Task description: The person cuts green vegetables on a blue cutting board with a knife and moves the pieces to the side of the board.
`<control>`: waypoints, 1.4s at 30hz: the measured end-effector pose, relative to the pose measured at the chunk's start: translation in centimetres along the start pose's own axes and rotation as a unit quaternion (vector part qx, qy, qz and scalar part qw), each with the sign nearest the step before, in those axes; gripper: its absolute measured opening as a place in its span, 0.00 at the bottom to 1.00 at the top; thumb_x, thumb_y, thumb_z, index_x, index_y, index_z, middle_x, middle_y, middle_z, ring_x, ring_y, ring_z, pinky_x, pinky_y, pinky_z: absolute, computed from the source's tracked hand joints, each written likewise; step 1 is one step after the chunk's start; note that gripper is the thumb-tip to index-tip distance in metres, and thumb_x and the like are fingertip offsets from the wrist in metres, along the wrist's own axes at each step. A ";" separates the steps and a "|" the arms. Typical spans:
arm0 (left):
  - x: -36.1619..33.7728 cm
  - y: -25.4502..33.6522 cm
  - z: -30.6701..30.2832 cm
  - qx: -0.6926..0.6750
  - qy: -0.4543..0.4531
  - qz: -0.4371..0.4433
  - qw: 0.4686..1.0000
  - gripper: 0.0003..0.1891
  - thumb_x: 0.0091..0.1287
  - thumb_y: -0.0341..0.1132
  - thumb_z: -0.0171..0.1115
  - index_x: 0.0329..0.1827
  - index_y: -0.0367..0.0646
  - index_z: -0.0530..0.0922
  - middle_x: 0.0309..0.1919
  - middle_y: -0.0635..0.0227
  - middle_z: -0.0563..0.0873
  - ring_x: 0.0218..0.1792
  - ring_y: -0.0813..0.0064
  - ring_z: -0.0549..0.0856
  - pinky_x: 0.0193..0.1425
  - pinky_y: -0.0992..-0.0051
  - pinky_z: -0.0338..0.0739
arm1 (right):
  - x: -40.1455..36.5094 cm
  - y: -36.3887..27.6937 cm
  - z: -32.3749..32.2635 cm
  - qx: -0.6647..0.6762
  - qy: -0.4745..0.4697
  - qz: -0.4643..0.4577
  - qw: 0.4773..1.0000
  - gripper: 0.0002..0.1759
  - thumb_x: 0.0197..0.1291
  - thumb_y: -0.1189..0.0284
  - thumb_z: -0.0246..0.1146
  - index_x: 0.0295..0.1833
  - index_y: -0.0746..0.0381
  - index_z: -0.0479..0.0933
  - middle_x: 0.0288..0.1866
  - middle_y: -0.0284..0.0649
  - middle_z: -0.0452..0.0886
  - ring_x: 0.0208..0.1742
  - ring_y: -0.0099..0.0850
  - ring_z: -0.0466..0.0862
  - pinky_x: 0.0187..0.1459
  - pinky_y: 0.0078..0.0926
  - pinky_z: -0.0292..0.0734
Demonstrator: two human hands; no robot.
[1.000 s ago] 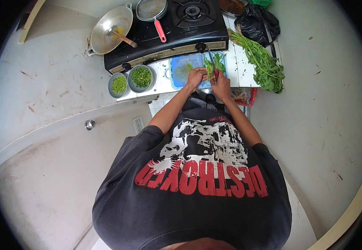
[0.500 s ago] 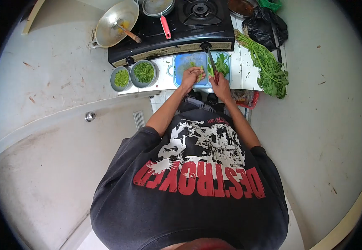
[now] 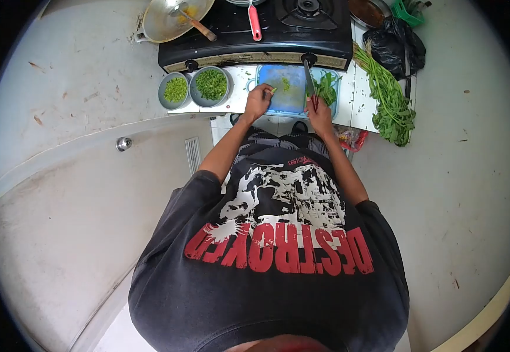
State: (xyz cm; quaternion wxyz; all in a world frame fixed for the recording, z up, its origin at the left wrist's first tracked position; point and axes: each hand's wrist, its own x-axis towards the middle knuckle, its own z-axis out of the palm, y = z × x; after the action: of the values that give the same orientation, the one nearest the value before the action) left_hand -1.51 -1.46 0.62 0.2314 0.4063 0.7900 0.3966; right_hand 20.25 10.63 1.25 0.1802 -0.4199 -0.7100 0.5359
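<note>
My left hand (image 3: 258, 102) is closed over the left edge of the blue cutting board (image 3: 293, 104), with a short bit of green stem (image 3: 274, 91) at its fingertips. Gripped in my right hand (image 3: 319, 114) is a knife (image 3: 309, 79), its blade pointing away from me toward the stove. Small chopped green pieces (image 3: 286, 85) lie on the middle of the board. To the right of the blade sits a pile of green leaves (image 3: 326, 89), also on the board.
Two grey bowls of chopped greens, one lighter (image 3: 175, 90) and one darker (image 3: 211, 84), stand left. Behind is a black stove (image 3: 237, 50) with a wok (image 3: 158, 26) and red-handled pan (image 3: 255, 23). Right are a leafy bunch (image 3: 387, 97) and black plastic bag (image 3: 399, 47).
My left hand has moved left, away from the knife, to the board's edge. The knife stays in my right hand. The whole view has shifted slightly, with the stove now higher in it.
</note>
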 end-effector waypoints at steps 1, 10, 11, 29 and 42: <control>0.1 -0.3 0.1 0.018 0.007 0.032 0.999 0.07 0.69 0.28 0.63 0.47 0.37 0.83 0.38 0.52 0.87 0.38 0.55 0.87 0.45 0.62 0.80 | 0.2 -0.4 0.3 -0.005 -0.003 0.000 1.000 0.19 0.76 0.59 0.60 0.42 0.66 0.76 0.27 0.46 0.86 0.32 0.44 0.89 0.35 0.40 0.80; 1.7 0.1 -2.9 0.130 -0.081 0.103 0.983 0.06 0.66 0.27 0.62 0.43 0.38 0.84 0.41 0.53 0.85 0.47 0.48 0.82 0.56 0.55 0.77 | 1.1 -3.3 4.8 -0.023 -0.007 -0.008 1.000 0.19 0.75 0.58 0.60 0.45 0.65 0.78 0.26 0.45 0.86 0.31 0.43 0.90 0.33 0.41 0.80; 2.0 -0.2 -3.3 0.131 -0.097 0.105 0.981 0.06 0.65 0.28 0.63 0.43 0.39 0.84 0.41 0.53 0.85 0.46 0.48 0.83 0.55 0.55 0.78 | 1.2 -3.8 5.1 -0.027 -0.004 -0.008 1.000 0.18 0.75 0.58 0.60 0.45 0.65 0.78 0.26 0.45 0.86 0.30 0.42 0.90 0.33 0.41 0.80; 4.6 -1.2 -4.3 0.080 -0.181 0.112 0.974 0.11 0.65 0.30 0.69 0.49 0.38 0.84 0.41 0.56 0.85 0.43 0.58 0.86 0.53 0.61 0.81 | -1.9 -6.0 8.3 0.032 0.084 0.074 0.993 0.21 0.77 0.55 0.58 0.44 0.66 0.77 0.27 0.43 0.86 0.29 0.37 0.88 0.34 0.36 0.79; 2.0 0.2 -1.7 0.193 -0.039 0.163 0.967 0.09 0.64 0.32 0.67 0.46 0.42 0.85 0.42 0.59 0.84 0.47 0.52 0.82 0.54 0.55 0.78 | -1.9 -3.0 3.0 -0.023 -0.009 0.051 0.998 0.22 0.76 0.55 0.59 0.46 0.66 0.78 0.28 0.47 0.86 0.31 0.45 0.89 0.37 0.41 0.80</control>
State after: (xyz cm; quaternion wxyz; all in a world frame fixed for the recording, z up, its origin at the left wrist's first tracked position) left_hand -3.79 -0.49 1.68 0.1109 0.5816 0.7652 0.2526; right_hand 17.98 7.08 3.29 0.1362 -0.4546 -0.7012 0.5322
